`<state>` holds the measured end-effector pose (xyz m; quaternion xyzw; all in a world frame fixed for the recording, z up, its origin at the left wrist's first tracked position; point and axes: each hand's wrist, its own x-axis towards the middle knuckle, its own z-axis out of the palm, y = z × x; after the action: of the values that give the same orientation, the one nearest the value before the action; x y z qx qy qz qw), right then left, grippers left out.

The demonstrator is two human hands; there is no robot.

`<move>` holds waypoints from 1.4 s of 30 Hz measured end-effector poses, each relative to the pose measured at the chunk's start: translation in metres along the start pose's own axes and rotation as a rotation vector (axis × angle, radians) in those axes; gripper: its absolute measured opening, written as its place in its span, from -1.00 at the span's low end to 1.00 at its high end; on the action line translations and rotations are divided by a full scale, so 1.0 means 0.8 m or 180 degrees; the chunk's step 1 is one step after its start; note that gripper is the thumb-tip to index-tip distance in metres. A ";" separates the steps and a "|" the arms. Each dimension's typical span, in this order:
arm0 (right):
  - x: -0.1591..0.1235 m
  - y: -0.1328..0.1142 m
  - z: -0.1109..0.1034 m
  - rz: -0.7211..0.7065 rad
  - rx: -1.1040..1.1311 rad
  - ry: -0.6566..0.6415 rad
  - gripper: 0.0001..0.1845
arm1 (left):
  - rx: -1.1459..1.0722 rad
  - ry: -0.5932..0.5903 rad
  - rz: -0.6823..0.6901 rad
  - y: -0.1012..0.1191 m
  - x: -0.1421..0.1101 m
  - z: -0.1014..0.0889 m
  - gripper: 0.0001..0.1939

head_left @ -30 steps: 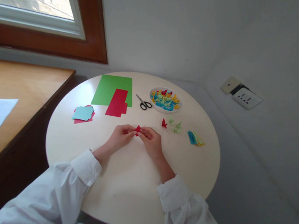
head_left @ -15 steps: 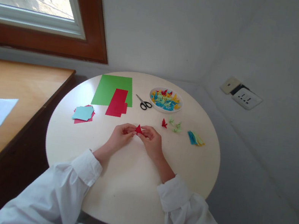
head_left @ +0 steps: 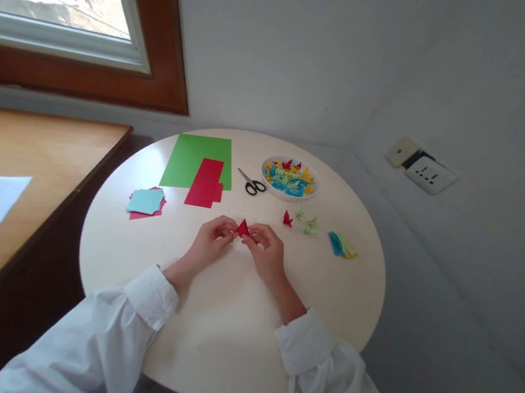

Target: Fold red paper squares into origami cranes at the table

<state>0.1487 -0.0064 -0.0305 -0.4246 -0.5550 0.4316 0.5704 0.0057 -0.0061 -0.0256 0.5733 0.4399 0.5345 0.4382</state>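
Note:
A small piece of folded red paper (head_left: 243,228), triangular with its tip pointing away from me, is pinched between both hands over the middle of the round table. My left hand (head_left: 214,239) grips its left side with thumb and fingers closed. On the right side, my right hand (head_left: 267,250) has its thumb and fingers closed on the same paper. The fingers hide its lower edges. Just beyond my right hand lie a small red folded paper figure (head_left: 288,218) and several pale green folded figures (head_left: 309,224).
Beyond my hands are scissors (head_left: 253,185), red paper strips (head_left: 205,181) on a green sheet (head_left: 189,153), and a white dish (head_left: 288,195) of colourful folded figures. Light blue paper squares (head_left: 144,201) lie left, folded blue and yellow pieces (head_left: 342,245) right. A wooden desk (head_left: 48,145) adjoins.
The view has tilted very slightly. Both hands keep hold of the red paper in nearly the same place, with only a slight shift of the right fingers.

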 end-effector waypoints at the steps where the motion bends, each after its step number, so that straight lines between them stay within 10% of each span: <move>1: 0.000 0.000 0.000 -0.0015 -0.0084 0.0014 -0.83 | 0.0022 -0.0002 0.0015 0.000 0.000 0.000 -0.90; 32: 0.000 -0.004 -0.004 -0.0937 -0.0923 0.0175 -0.92 | 0.0980 0.0171 0.1026 0.000 -0.003 -0.004 -0.87; 42: -0.004 -0.008 0.000 -0.0332 -0.0628 0.0167 -0.87 | 0.0497 0.0053 0.0196 0.007 -0.005 0.001 -0.87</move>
<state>0.1491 -0.0112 -0.0248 -0.4604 -0.6010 0.3334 0.5619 0.0064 -0.0110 -0.0214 0.6146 0.4660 0.5166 0.3719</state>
